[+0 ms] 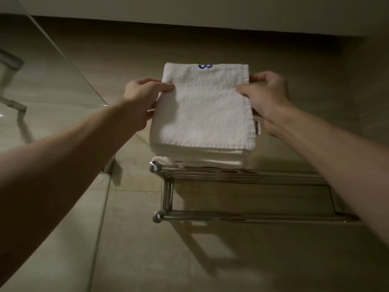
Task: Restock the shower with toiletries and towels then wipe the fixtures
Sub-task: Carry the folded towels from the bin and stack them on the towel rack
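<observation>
The fingers (166, 87) of the left hand (141, 100) and those of the right hand (267, 95) pinch opposite side edges of a folded white towel (202, 114). It is thick, nubbly terry with blue stitching at its far edge and a small tag on its right side. It sits on top of a stack of white towels (200, 158) on a chrome wall rack (231, 175) against beige tile.
</observation>
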`<action>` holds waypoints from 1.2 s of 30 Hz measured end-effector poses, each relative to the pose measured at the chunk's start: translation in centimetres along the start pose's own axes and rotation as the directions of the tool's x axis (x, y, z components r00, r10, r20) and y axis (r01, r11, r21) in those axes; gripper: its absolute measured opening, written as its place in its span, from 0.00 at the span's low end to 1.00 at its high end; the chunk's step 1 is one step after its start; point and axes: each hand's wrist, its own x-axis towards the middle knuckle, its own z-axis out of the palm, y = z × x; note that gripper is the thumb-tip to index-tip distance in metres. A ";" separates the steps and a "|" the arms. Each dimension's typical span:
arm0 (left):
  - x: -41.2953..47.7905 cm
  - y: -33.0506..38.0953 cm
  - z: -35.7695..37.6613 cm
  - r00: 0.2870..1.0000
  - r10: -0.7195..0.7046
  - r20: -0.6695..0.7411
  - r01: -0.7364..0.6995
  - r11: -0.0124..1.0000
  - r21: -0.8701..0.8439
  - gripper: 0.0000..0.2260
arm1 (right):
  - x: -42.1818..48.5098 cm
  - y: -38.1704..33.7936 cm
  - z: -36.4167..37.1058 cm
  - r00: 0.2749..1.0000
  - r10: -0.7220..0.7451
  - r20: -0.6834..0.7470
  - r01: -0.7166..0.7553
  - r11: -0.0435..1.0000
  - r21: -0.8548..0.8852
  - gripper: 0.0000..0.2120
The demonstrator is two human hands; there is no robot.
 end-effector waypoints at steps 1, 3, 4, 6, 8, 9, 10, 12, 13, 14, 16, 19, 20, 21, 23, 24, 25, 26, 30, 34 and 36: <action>0.5 0.2 0.3 1.000 -0.001 0.022 0.001 1.000 0.001 0.14 | 0.8 0.0 0.1 1.000 0.015 -0.013 -0.014 1.000 0.005 0.14; 1.6 0.5 0.9 0.998 0.000 0.057 0.000 1.000 -0.008 0.15 | 2.3 -0.1 0.1 0.999 0.034 -0.023 -0.033 0.999 0.023 0.15; 2.2 0.4 1.2 0.998 0.004 0.070 -0.003 1.000 -0.011 0.17 | 3.0 -0.2 0.1 0.999 0.038 -0.024 -0.038 0.999 0.012 0.15; 3.1 0.2 1.8 0.997 0.009 0.074 -0.009 1.000 -0.006 0.18 | 4.1 0.0 0.2 0.999 0.043 -0.031 -0.044 0.998 -0.037 0.16; 3.9 -0.4 2.3 0.998 -0.008 0.063 0.007 1.000 0.009 0.18 | 4.9 0.7 0.5 0.998 0.053 -0.031 -0.055 0.996 -0.070 0.16; 4.2 -0.8 2.5 0.998 -0.020 0.056 0.019 1.000 0.018 0.18 | 5.2 1.1 0.7 0.997 0.065 -0.029 -0.067 0.994 -0.081 0.16; 4.5 -1.3 2.5 0.998 -0.033 0.052 0.032 0.999 0.028 0.18 | 5.3 1.6 1.0 0.996 0.084 -0.026 -0.086 0.992 -0.094 0.16; 5.1 -2.3 2.5 0.998 -0.054 0.043 0.051 0.998 0.048 0.17 | 5.4 2.5 1.4 0.990 0.140 -0.008 -0.140 0.984 -0.109 0.16; 5.2 -2.8 2.4 0.997 -0.063 0.035 0.061 0.996 0.058 0.16 | 5.3 3.0 1.7 0.986 0.164 0.001 -0.163 0.980 -0.113 0.16; 5.4 -3.3 2.3 0.997 -0.074 0.023 0.072 0.995 0.073 0.15 | 5.2 3.4 1.9 0.984 0.175 0.010 -0.173 0.977 -0.125 0.16; 5.6 -4.4 2.0 0.995 -0.097 0.006 0.095 0.986 0.134 0.15 | 5.1 4.4 2.4 0.984 0.178 0.025 -0.171 0.970 -0.174 0.15; 5.9 -6.2 1.7 0.991 -0.133 0.005 0.128 0.964 0.234 0.13 | 5.2 6.1 3.2 0.980 0.197 0.034 -0.181 0.948 -0.264 0.16; 6.0 -6.7 1.6 0.990 -0.142 0.006 0.135 0.953 0.271 0.13 | 5.2 6.5 3.5 0.980 0.197 0.037 -0.177 0.938 -0.298 0.17; 6.1 -7.3 1.5 0.989 -0.148 0.008 0.137 0.936 0.323 0.12 | 5.2 6.9 3.6 0.979 0.198 0.043 -0.172 0.924 -0.341 0.18; 6.1 -8.4 1.1 0.988 -0.152 0.034 0.118 0.871 0.477 0.11 | 4.8 7.7 4.1 0.976 0.202 0.078 -0.142 0.871 -0.471 0.18; 6.1 -8.9 0.9 0.986 -0.152 0.062 0.090 0.818 0.568 0.11 | 4.5 7.9 4.3 0.968 0.222 0.119 -0.124 0.832 -0.541 0.19; 6.1 -9.2 0.9 0.984 -0.159 0.085 0.067 0.759 0.647 0.11 | 4.0 8.0 4.6 0.949 0.262 0.175 -0.112 0.798 -0.592 0.19; 6.1 -9.4 0.9 0.983 -0.154 0.101 0.041 0.717 0.696 0.09 | 3.7 8.0 4.9 0.918 0.319 0.237 -0.102 0.765 -0.635 0.19; 5.2 -8.8 0.6 0.972 -0.208 0.107 0.086 0.743 0.664 0.06 | 2.5 7.1 5.0 0.819 0.424 0.386 0.062 0.604 -0.795 0.11; 4.0 -7.4 0.3 0.934 -0.243 0.263 -0.009 0.718 0.696 0.12 | 1.6 7.2 4.9 0.871 0.245 0.426 0.208 0.601 -0.771 0.14; 3.4 -6.6 0.3 0.932 -0.200 0.303 -0.095 0.672 0.735 0.13 | 0.7 7.1 5.1 0.894 0.137 0.427 0.266 0.604 -0.751 0.22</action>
